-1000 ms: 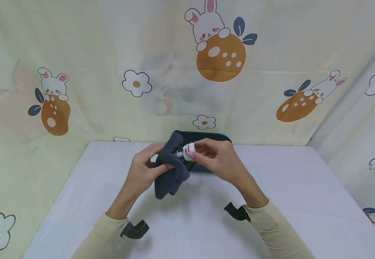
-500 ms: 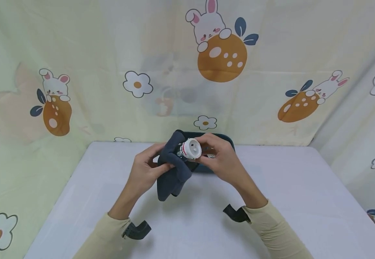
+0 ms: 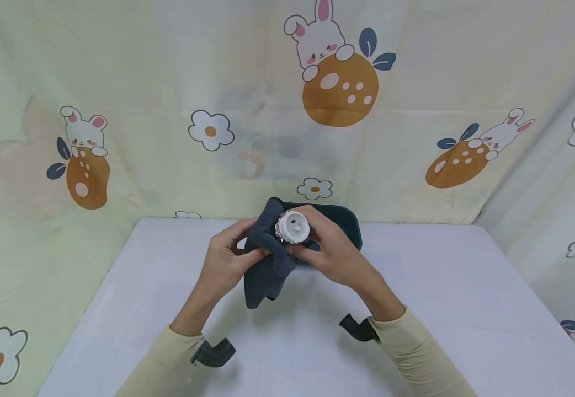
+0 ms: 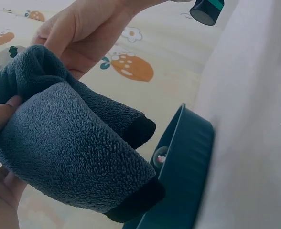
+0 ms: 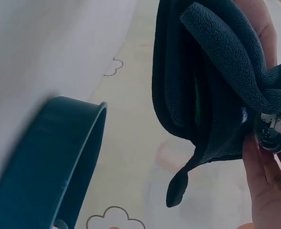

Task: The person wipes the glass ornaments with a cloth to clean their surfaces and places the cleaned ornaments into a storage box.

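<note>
My left hand [image 3: 224, 256] holds a folded dark blue-grey towel [image 3: 264, 278], pinched between thumb and fingers. Against the towel's fold, my right hand [image 3: 334, 248] grips a small glass bottle with a white cap [image 3: 294, 227], the cap facing the head camera. In the right wrist view the bottle's clear glass [image 5: 270, 135] shows between the towel and the fingers. The left wrist view has the fluffy towel [image 4: 73, 148] in front, hiding most of the bottle. Both hands are raised above the table, and a corner of the towel hangs down.
A dark teal tray [image 3: 351, 220] stands at the table's back edge, behind the hands. Inside it, a small glass item [image 4: 159, 155] with a white and red part shows. The white table [image 3: 446, 309] ends at a patterned curtain [image 3: 158, 138]. Each wrist carries a black camera mount [image 3: 359, 328].
The bottle has turned from lying sideways to showing its cap top to the head camera. My right fingers have shifted left around it, while the left hand keeps the towel nearly in place.
</note>
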`<state>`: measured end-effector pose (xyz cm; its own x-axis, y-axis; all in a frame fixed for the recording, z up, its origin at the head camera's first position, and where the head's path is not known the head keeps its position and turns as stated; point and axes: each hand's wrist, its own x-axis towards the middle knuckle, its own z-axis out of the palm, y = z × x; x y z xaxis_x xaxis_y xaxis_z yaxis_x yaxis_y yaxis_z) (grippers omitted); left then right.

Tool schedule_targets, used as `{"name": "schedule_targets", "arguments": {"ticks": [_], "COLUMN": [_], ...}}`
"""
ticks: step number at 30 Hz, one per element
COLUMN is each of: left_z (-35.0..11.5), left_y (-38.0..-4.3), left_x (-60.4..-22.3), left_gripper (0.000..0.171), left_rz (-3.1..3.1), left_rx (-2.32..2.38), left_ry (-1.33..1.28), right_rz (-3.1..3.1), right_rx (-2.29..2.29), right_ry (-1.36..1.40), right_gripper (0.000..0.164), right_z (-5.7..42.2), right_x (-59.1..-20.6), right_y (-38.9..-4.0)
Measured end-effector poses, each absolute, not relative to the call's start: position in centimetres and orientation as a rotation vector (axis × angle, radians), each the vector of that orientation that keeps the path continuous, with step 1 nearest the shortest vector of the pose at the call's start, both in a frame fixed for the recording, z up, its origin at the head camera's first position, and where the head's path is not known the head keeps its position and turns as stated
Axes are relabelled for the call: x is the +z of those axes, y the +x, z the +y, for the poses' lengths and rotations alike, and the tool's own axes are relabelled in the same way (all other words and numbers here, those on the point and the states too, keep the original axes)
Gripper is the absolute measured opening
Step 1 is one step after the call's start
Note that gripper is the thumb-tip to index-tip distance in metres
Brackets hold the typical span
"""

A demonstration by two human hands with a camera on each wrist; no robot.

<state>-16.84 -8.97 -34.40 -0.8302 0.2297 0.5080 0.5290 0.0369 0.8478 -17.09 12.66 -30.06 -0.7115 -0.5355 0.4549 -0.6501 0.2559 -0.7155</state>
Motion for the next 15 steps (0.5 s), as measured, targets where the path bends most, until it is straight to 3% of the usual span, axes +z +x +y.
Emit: {"name": "schedule_targets", "arguments": {"ticks": [15], "left_z": [-9.7], "left_y": [-16.9], "left_x": [-34.6], "left_gripper": [0.049], "left_rz": [-2.099], "left_rx": [-1.874], "left_ry": [-0.760], "right_rz": [-2.414], "right_rx": [1.172], "right_ry": [1.025], "right_gripper": [0.043], "right_z": [14.0], "right_x": [-32.7], "right_y": [-18.8]}}
